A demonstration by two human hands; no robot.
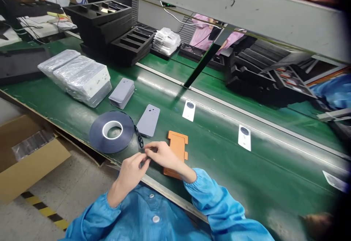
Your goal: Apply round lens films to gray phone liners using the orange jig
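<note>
My left hand [131, 171] and my right hand [163, 155] meet near the table's front edge, fingertips pinched close together beside the loose end of a black strip [140, 140]. That strip comes off a large dark roll [95, 133] with a white core, lying flat to the left. What the fingertips hold is too small to make out. Under and beside my right wrist sits an orange fixture [177, 146]. Behind the hands lies a single grey phone-shaped panel [149, 120], with a stack of similar panels [121, 92] further back.
Plastic-wrapped panels [79, 75] and black trays [101, 25] stand at the back left. White pieces [189, 110] with dark circles lie along the green surface [214, 153]. A cardboard box [35, 171] is at lower left. Other people stand beyond; a blurred hand [318, 221] shows at lower right.
</note>
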